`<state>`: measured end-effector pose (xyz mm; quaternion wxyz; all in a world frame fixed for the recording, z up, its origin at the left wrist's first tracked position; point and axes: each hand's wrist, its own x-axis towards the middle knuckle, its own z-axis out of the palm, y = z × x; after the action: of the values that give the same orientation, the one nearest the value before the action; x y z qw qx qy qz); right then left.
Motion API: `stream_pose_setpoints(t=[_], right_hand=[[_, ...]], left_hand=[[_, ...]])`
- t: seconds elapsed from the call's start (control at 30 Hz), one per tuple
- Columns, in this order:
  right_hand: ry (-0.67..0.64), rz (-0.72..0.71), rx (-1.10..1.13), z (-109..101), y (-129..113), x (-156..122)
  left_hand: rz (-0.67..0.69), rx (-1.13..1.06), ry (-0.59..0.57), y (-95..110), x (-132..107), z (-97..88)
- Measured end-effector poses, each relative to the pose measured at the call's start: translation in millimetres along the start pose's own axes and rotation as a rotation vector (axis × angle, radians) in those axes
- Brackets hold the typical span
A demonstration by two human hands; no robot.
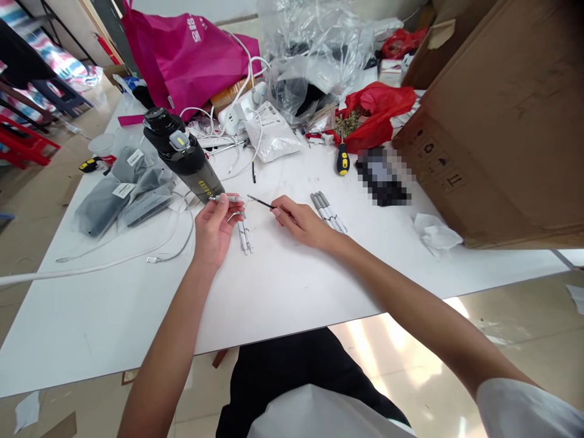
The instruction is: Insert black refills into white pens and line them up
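My left hand (215, 226) is closed on a grey and white pen barrel (229, 198), held level just above the white table (283, 286). My right hand (298, 222) pinches a thin dark pen refill (260, 202), whose tip points left toward the barrel's open end and stands a short way from it. Two white pens (245, 236) lie on the table right below my left hand. A small bundle of grey and white pens (328, 212) lies just right of my right hand.
A dark water bottle (185, 152) stands tilted behind my left hand. Grey pouches (121, 198) and white cables (137, 252) lie to the left. A yellow-handled screwdriver (342, 159), red bag (376, 112), clear plastic bags, a pink bag (187, 55) and a large cardboard box (497, 121) crowd the back and right.
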<state>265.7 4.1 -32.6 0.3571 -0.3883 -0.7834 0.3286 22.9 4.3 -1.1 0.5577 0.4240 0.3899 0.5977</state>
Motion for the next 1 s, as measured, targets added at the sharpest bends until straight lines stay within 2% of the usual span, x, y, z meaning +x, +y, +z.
stream_pose_setpoints(t=[0.47, 0.73, 1.0], right_hand=[[-0.023, -0.018, -0.127, -2.9, -3.8, 0.0], [0.021, -0.106, -0.301, -5.1, -0.8, -1.1], [0.015, -0.169, -0.448, -9.1, -2.2, -1.1]], left_hand=[[0.033, 0.095, -0.012, -1.9, -2.4, 0.8], [0.097, 0.251, -0.067, -6.3, -6.6, 1.6], [0.066, 0.261, -0.102, -8.5, -10.1, 5.7]])
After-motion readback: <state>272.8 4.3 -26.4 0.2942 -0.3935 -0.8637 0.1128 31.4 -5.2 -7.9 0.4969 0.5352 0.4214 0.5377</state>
